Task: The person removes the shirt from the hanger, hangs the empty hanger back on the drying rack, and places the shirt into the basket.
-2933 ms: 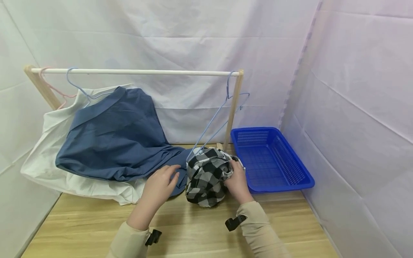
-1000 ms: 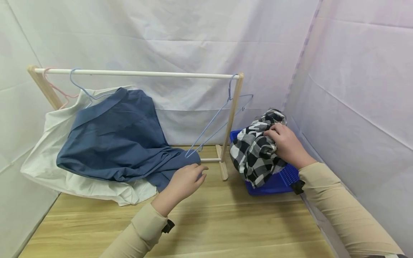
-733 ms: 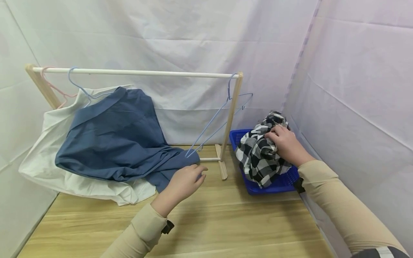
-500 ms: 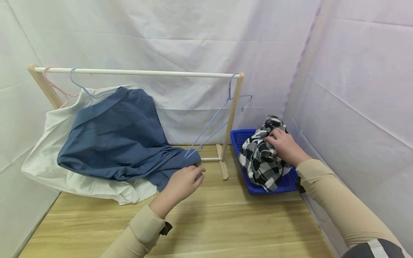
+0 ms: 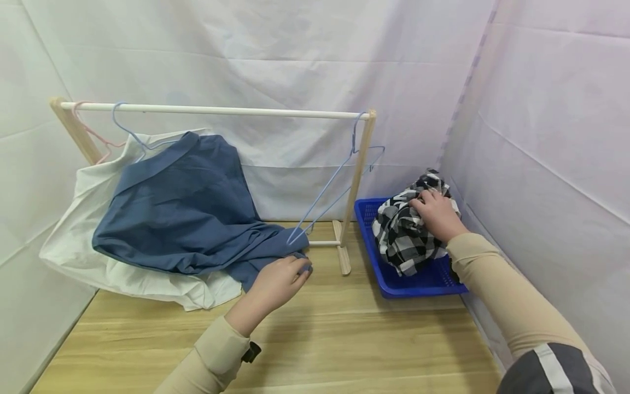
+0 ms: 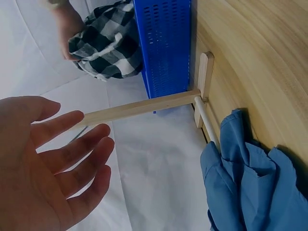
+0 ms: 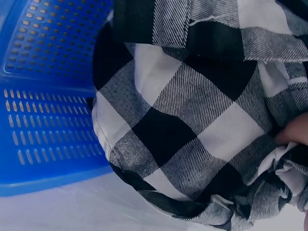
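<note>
My right hand point(image 5: 427, 207) lies on a crumpled black-and-white checked cloth point(image 5: 403, 241), fingers curled into it. The cloth sits in the blue plastic basket point(image 5: 418, 280) at the right. In the right wrist view the checked cloth point(image 7: 192, 106) fills the frame over the basket point(image 7: 43, 120), and one fingertip shows at the right edge. My left hand point(image 5: 287, 273) hovers at the hem of a blue garment point(image 5: 182, 208) on the table. The left wrist view shows this hand point(image 6: 72, 139) with straight fingers and an empty palm.
A wooden clothes rack with a white rail point(image 5: 221, 110) stands at the back. Its right post point(image 5: 359, 175) is between my hands. An empty light-blue hanger point(image 5: 334, 186) hangs by that post. A white garment point(image 5: 88, 241) lies under the blue one. White sheets wall in the table.
My right hand has carried the checked cloth from the table to the right and lowered it into the blue basket. My left hand has edged toward the blue garment's hem.
</note>
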